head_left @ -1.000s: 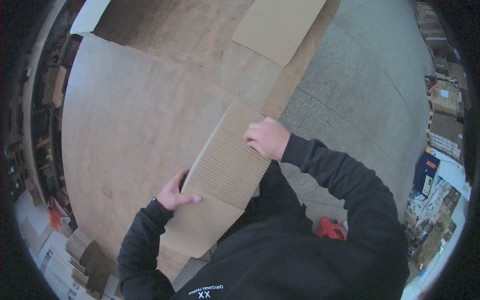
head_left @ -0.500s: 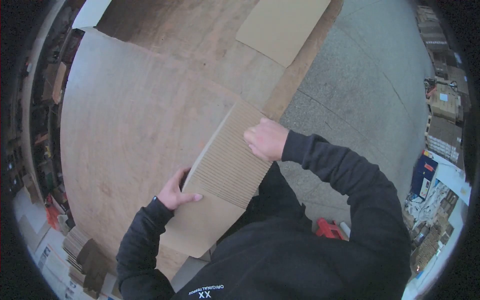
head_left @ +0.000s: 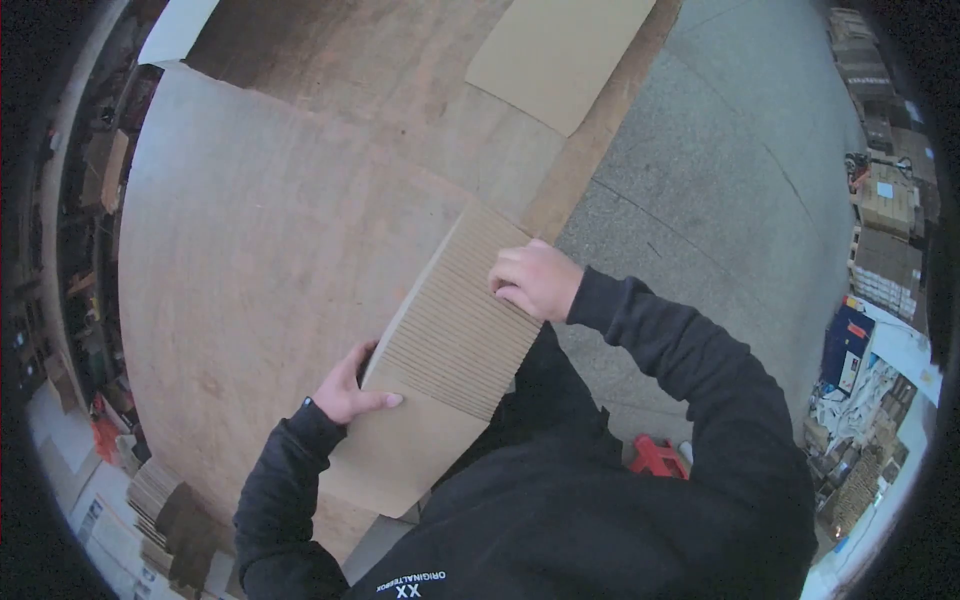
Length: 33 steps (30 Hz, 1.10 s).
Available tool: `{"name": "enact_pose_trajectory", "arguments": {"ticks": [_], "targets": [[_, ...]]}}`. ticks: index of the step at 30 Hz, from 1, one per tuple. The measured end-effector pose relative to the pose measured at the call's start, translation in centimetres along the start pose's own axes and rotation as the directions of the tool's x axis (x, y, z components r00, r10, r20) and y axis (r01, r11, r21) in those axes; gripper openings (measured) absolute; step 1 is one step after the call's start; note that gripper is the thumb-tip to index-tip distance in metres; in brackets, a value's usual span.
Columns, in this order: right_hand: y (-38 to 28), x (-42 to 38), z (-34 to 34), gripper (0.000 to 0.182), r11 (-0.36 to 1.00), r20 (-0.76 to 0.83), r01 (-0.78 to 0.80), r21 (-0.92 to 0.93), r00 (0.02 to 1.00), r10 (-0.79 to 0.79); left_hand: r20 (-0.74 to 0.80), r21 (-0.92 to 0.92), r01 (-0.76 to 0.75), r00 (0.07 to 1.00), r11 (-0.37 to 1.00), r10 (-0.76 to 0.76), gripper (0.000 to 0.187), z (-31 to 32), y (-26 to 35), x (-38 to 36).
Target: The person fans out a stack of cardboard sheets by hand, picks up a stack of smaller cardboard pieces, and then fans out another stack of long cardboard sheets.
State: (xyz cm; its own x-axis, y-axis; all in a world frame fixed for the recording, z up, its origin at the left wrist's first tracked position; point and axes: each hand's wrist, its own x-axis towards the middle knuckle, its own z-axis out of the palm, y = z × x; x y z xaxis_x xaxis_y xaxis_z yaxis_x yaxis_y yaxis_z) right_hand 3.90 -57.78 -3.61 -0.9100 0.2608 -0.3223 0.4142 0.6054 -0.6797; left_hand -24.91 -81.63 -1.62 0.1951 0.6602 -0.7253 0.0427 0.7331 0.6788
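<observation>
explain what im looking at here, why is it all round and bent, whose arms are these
This is one picture from a camera worn on a person's head, looking down at their own arms; its wide lens bends the edges. No machine here. Both arms wear black sleeves. The left hand and the right hand grip opposite ends of a thick stack of flat brown corrugated cardboard sheets, standing on edge on a large plywood table. A single flat tan cardboard sheet lies at the far end. The grey concrete floor is on the right.

R hand (head_left: 537,280) shifted slightly back along cardboard stack (head_left: 455,320) top edge.
</observation>
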Motion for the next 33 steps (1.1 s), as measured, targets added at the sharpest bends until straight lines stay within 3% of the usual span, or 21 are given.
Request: {"name": "enact_pose_trajectory", "arguments": {"ticks": [4, 10, 13, 16, 19, 22, 24, 27, 33], "targets": [[0.1, 0.3, -0.2, 0.010, 1.000, 0.034, -0.003, -0.002, 0.999, 0.003, -0.017, -0.005, -0.015, 1.000, 1.000, 0.015, 0.100, 0.1, -0.3, 0.0], [0.8, -0.1, 0.0, 0.010, 0.975, 0.013, 0.183, -0.126, 0.983, -0.183, -0.033, -0.055, -0.025, 0.999, 0.998, 0.024, 0.100, 0.1, -0.8, -0.1], [1.0, -1.1, -1.0, 0.008, 0.950, 0.084, 0.272, -0.151, 0.961, -0.262, -0.026, -0.032, 0.015, 1.000, 0.999, -0.016, 0.105, 0.1, -0.6, -0.1], [2.2, -3.5, -1.9, 0.008, 0.974, 0.081, 0.216, -0.064, 0.974, -0.211, -0.025, -0.030, -0.014, 1.000, 0.999, 0.014, 0.100, 0.0, -0.8, -0.1], [2.6, -6.3, -3.6, 0.012, 0.957, -0.024, 0.149, 0.250, 0.989, -0.148, -0.021, -0.031, -0.011, 1.000, 0.999, 0.010, 0.105, 0.1, -0.4, -0.2], [3.0, -9.2, -4.1, 0.021, 0.869, -0.117, -0.045, 0.493, 0.986, 0.117, -0.021, -0.020, 0.020, 1.000, 1.000, -0.021, 0.109, 0.2, 0.3, -0.3], [4.1, -10.6, -3.1, 0.024, 0.806, -0.205, -0.196, 0.559, 0.909, 0.363, -0.023, 0.007, 0.032, 0.999, 0.999, -0.032, 0.111, 0.1, 0.2, -0.3], [4.2, -12.3, -2.9, 0.023, 0.709, -0.236, -0.344, 0.616, 0.778, 0.583, -0.024, -0.007, 0.016, 1.000, 1.000, -0.016, 0.108, 0.3, 0.4, -0.3], [7.4, -16.4, -2.8, 0.004, 0.561, -0.254, -0.458, 0.690, 0.572, 0.780, -0.020, -0.013, 0.024, 0.999, 1.000, -0.024, 0.106, 0.2, 0.3, -0.2]]}}
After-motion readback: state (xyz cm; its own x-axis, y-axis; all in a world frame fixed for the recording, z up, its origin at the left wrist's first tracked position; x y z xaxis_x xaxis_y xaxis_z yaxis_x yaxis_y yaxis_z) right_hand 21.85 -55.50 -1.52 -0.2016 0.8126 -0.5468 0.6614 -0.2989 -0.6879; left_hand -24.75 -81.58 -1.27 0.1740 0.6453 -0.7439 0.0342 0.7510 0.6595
